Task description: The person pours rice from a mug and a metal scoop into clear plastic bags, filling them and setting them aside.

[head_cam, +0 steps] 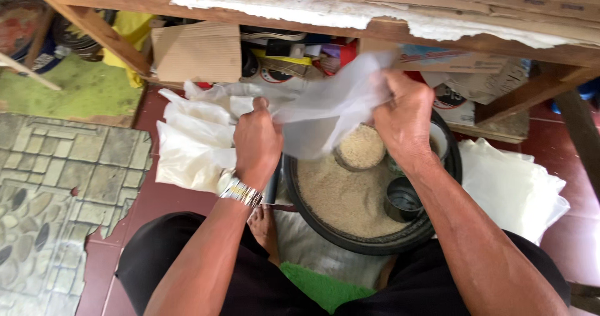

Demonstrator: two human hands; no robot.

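Both hands, left (257, 142) and right (405, 119), pinch the bag (325, 113) mouth over the basin (375, 244); likely light, limp, slippery film, best held at the rim.

Both hands — left hand (257, 142), right hand (405, 117) — grip a clear bag (331, 106) stretched between them, above a black basin (350, 241) of rice (340, 197) — a tin (402, 198) sits inside.
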